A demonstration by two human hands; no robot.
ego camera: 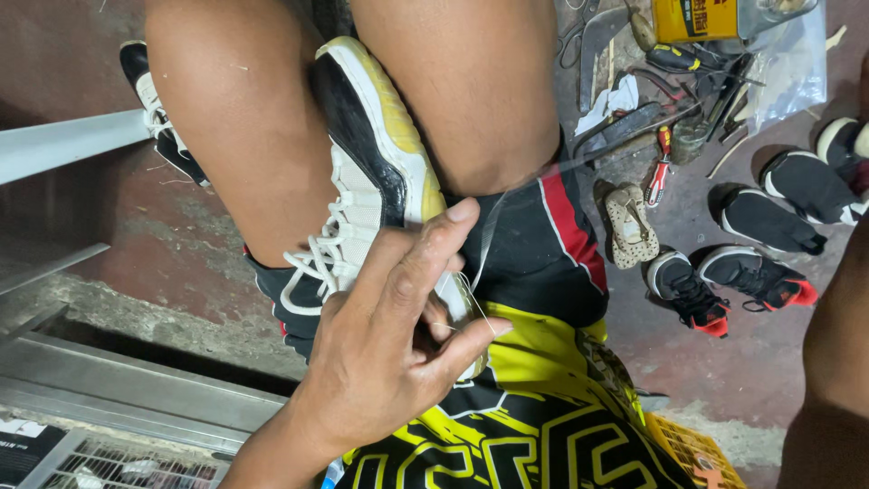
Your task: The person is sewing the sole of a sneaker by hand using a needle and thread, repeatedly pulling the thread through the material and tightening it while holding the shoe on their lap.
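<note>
One sneaker (376, 154), black and white with a yellowed sole, sits clamped sole-outward between the person's bare knees. The left hand (398, 335) curls over its heel end, thumb and fingers pinched on a thin thread (480, 312) that runs taut beside the sole edge. The right hand is out of view; only a forearm shows at the right edge. On the floor (715, 380) beyond the knees lie more shoes, among them a black pair with red heels (724, 285), plus a red-handled screwdriver (659, 172) and a yellow tin (697, 18). Pulled too hard, the thread could snap or bite into a finger; if the knees slacken, the sneaker may slip and loosen the stitch.
</note>
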